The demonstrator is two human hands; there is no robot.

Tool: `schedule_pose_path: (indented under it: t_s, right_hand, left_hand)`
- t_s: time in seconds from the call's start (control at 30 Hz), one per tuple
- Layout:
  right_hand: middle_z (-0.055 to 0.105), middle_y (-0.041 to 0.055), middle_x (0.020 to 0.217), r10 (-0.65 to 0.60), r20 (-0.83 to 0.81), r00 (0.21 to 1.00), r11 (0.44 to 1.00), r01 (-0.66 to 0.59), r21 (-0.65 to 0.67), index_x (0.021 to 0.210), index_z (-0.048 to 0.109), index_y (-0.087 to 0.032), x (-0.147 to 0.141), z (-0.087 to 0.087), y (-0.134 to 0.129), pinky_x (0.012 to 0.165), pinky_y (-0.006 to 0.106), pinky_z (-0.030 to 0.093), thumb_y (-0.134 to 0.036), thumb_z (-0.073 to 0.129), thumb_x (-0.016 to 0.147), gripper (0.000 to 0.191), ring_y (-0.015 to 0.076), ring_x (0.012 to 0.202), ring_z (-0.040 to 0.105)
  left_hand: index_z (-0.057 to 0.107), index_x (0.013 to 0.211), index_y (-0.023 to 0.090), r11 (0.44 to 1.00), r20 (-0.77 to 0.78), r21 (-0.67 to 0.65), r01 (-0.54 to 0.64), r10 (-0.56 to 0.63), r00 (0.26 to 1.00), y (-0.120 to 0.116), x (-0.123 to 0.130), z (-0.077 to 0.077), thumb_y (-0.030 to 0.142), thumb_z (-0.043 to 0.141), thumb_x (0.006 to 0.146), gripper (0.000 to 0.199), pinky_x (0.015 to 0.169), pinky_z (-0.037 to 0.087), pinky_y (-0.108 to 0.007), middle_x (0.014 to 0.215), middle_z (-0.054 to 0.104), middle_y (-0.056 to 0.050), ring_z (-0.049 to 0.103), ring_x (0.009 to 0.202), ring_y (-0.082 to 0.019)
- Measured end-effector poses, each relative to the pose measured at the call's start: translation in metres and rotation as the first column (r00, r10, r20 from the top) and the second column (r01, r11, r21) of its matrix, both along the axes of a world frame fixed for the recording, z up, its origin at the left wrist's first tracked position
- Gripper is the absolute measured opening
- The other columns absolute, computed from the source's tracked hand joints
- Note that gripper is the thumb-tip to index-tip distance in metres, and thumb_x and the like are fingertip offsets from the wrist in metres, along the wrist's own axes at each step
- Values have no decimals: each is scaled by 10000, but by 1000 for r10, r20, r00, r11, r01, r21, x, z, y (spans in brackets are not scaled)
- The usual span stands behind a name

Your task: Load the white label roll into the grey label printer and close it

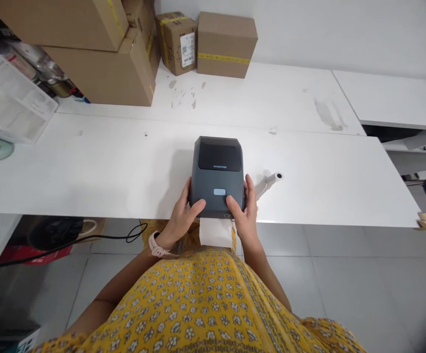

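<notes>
We've L hand + R hand clasping dk grey printer between them, over white table at its near edge. Fingers part-bent along printer's sides, thumbs on top, R thumb nr lt-blue button; can't tell if base touches table. White paper strip hangs from printer's near side, twd us. White roll just R of R hand; cardboard boxes at back, nr wall.
</notes>
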State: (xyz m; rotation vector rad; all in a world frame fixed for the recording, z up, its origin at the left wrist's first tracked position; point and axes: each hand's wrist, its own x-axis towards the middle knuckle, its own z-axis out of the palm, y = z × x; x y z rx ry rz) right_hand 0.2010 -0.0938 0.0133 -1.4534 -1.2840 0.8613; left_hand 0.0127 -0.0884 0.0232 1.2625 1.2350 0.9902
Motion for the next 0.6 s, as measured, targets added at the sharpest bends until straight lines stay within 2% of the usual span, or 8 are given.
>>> schedule_pose_path:
  t_s: [0.07, 0.13, 0.2, 0.27, 0.33, 0.43, 0.5, 0.6]
  right_hand:
    - [384, 155, 1640, 4, 13, 1000, 1000, -5, 16, 1643, 183, -322, 2, -1, 1, 1114, 572, 527, -439, 563, 999, 757, 329, 1474, 464]
    - [394, 148, 1633, 13, 64, 998, 999, -16, 38, 1645, 171, -331, 3, -1, 0, 1108, 571, 532, -433, 540, 1010, 742, 327, 1458, 477]
    - [383, 147, 1634, 19, 152, 988, 998, -29, 62, 1655, 111, -338, 3, -1, 0, 1102, 571, 538, -409, 484, 1035, 727, 316, 1447, 487]
    - [368, 148, 1638, 18, 217, 976, 997, -35, 75, 1659, 56, -344, 3, -1, 0, 1101, 573, 539, -384, 434, 1053, 716, 307, 1447, 486]
    - [361, 147, 1641, 11, 213, 977, 997, -27, 71, 1657, 66, -341, 2, -1, -1, 1112, 577, 529, -383, 429, 1055, 704, 307, 1463, 471]
    - [374, 144, 1636, 8, 174, 985, 998, -20, 66, 1653, 118, -329, 1, -2, -1, 1133, 593, 505, -399, 453, 1048, 695, 324, 1481, 450]
    - [371, 140, 1638, 8, 193, 981, 997, -23, 72, 1657, 95, -331, 1, -3, -1, 1139, 603, 494, -392, 440, 1051, 700, 332, 1487, 439]
    - [349, 125, 1651, 1, 248, 969, 997, -19, 70, 1660, 37, -347, -1, -2, -2, 1140, 597, 493, -370, 404, 1060, 704, 323, 1497, 422]
  left_hand:
    - [330, 1574, 291, 997, -59, -4, -81, 80, 995, -14, -13, -8, 550, 565, 960, 706, 1053, 519, -432, 1593, 440, -131, 503, 1393, -302]
    - [552, 1360, 225, 995, -152, -34, -96, 90, 984, -28, -24, -12, 583, 530, 962, 536, 869, 555, -386, 1250, 657, -120, 642, 1086, -257]
    - [671, 987, 187, 979, -174, -149, 137, -163, 971, -35, -30, -13, 601, 488, 971, 454, 695, 511, -338, 832, 653, -46, 606, 747, -191]
    - [634, 739, 187, 876, -96, -269, 400, -437, 894, -34, -27, -12, 605, 473, 973, 506, 621, 465, -326, 654, 578, -16, 530, 606, -161]
    - [650, 721, 190, 806, 1, -315, 501, -528, 849, -28, -16, -12, 605, 507, 955, 498, 639, 492, -347, 667, 626, -34, 573, 635, -186]
    - [736, 1019, 204, 845, 130, -259, 467, -449, 884, -21, 2, -14, 585, 601, 914, 417, 859, 565, -440, 955, 759, -86, 686, 961, -279]
    - [714, 1192, 227, 866, 194, -245, 437, -397, 897, -21, 8, -15, 562, 637, 906, 447, 1022, 527, -501, 1150, 757, -96, 658, 1166, -305]
    - [686, 1272, 241, 861, 233, -304, 407, -348, 908, -26, 8, -19, 549, 666, 896, 486, 1083, 494, -552, 1243, 738, -102, 653, 1204, -311]
